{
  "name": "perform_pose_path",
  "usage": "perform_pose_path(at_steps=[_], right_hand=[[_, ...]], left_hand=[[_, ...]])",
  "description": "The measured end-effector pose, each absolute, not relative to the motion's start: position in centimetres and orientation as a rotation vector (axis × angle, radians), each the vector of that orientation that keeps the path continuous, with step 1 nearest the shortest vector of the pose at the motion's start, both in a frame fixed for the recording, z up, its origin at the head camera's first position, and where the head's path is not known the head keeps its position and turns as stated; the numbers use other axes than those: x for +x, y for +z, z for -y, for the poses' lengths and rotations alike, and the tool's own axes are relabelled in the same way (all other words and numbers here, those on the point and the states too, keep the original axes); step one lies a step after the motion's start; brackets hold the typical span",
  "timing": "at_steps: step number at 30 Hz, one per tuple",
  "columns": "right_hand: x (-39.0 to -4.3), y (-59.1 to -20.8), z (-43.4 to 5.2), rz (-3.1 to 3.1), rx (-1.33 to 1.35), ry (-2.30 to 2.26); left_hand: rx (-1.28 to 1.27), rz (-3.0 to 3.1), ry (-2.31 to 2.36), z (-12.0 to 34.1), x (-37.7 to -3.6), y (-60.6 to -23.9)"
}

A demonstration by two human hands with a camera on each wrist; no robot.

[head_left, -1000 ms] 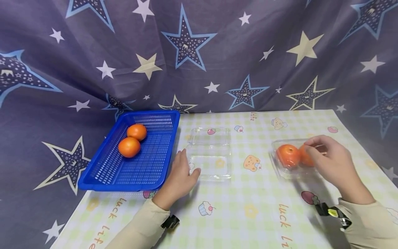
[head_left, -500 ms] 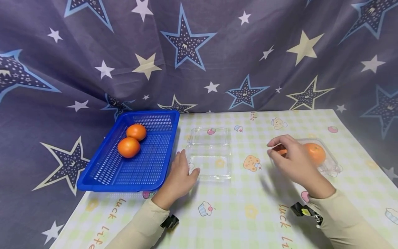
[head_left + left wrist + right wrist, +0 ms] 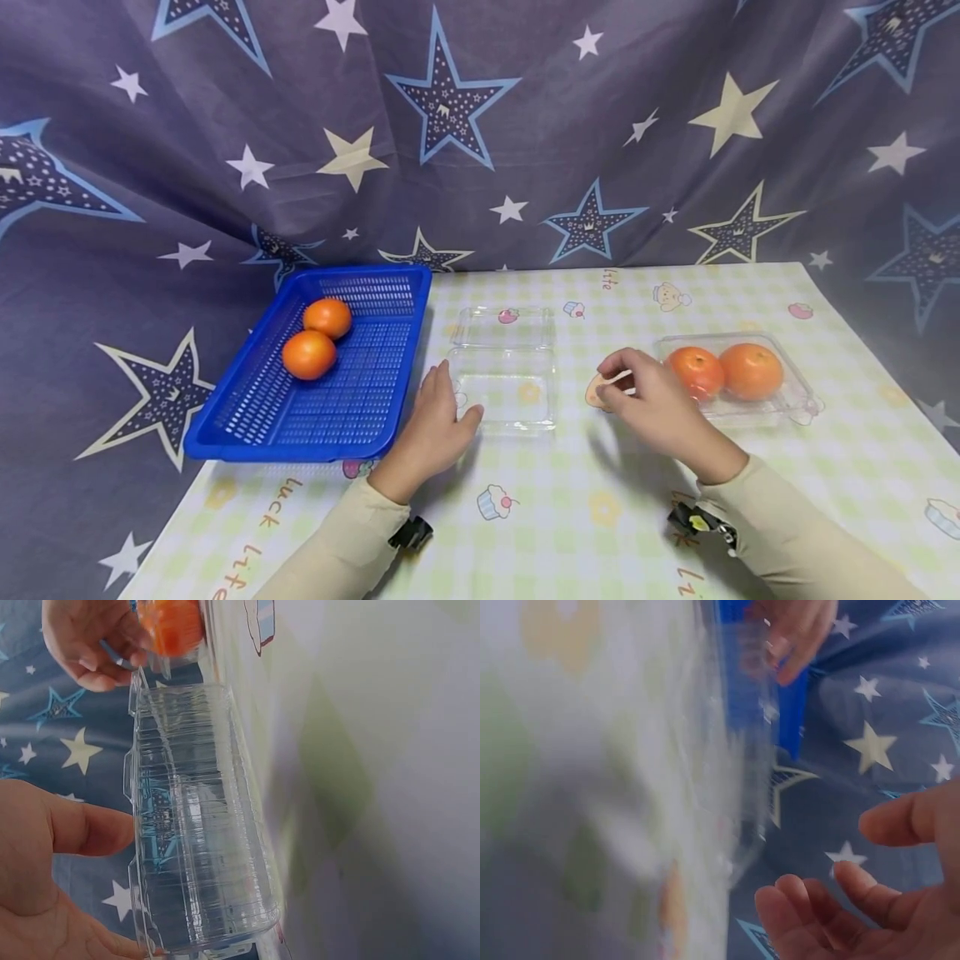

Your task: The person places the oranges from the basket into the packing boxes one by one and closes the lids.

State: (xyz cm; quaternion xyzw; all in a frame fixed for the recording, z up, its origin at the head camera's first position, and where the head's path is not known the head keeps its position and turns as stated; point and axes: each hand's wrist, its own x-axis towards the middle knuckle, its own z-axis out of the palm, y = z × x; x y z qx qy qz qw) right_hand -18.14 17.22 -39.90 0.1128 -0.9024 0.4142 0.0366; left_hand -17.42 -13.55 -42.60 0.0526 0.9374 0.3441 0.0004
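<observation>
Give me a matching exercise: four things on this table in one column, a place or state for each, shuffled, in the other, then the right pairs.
Things:
1. blue basket
2. empty clear box
3. closed clear box
4. right hand

Places or states:
A. lid open, left hand resting at its near corner
B. holds two orange fruits, at the table's left edge
C. holds nothing, between the two clear boxes
D. two orange fruits inside, far right

Pairs: 1-B, 2-A, 3-D, 4-C

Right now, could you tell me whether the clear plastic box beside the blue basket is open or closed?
Open and empty. The clear box lies on the tablecloth with its lid folded back flat behind it, and the left hand rests at its edge.
</observation>
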Motion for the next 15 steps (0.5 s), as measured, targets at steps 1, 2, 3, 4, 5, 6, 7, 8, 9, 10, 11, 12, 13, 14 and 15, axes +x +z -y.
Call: perform_pose_path(at_steps=[1, 2, 3, 4, 5, 6, 7, 8, 9, 10, 11, 12, 13, 14, 15], right_hand=[[-18.2, -40.1, -16.9, 2.778, 0.342, 1.294], [-18.2, -40.3, -16.6, 2.785, 0.334, 1.304], [-18.2, -40.5, -16.3, 2.789, 0.327, 1.323], [-18.2, -40.7, -16.1, 2.795, 0.315, 1.343], [-18.2, -40.8, -15.9, 2.798, 0.311, 1.375], [-18.2, -41.0, -15.7, 2.800, 0.306, 1.409], [-18.3, -41.2, -15.5, 2.803, 0.300, 1.452], [-18.3, -41.4, -15.3, 2.805, 0.296, 1.490], [-18.3, -41.6, -15.2, 2.807, 0.289, 1.534], [-18.4, -41.8, -15.1, 2.811, 0.276, 1.576], [-18.4, -42.0, -14.9, 2.807, 0.270, 1.627], [-18.4, -42.2, -14.8, 2.807, 0.259, 1.662], [-18.4, -42.3, -14.7, 2.807, 0.247, 1.696], [-18.5, -42.4, -14.7, 2.805, 0.238, 1.724], [-18.5, -42.5, -14.6, 2.806, 0.221, 1.748]], left_hand=[[0.166, -2.945, 1.082, 13.5, -17.4, -42.6], [0.163, -2.944, 1.078, 13.5, -17.4, -42.6], [0.165, -2.947, 1.075, 13.5, -17.4, -42.6], [0.165, -2.950, 1.071, 13.4, -17.4, -42.6], [0.163, -2.952, 1.067, 13.4, -17.4, -42.6], [0.163, -2.954, 1.064, 13.3, -17.4, -42.6], [0.163, -2.959, 1.058, 13.3, -17.4, -42.7], [0.164, -2.962, 1.055, 13.2, -17.4, -42.7], [0.167, -2.967, 1.052, 13.2, -17.4, -42.7], [0.169, -2.972, 1.050, 13.1, -17.4, -42.7], [0.170, -2.974, 1.044, 13.1, -17.4, -42.7], [0.176, -2.977, 1.043, 13.0, -17.4, -42.7], [0.182, -2.978, 1.042, 12.9, -17.4, -42.7], [0.191, -2.980, 1.043, 12.9, -17.4, -42.7], [0.196, -2.981, 1.044, 12.8, -17.3, -42.6]])
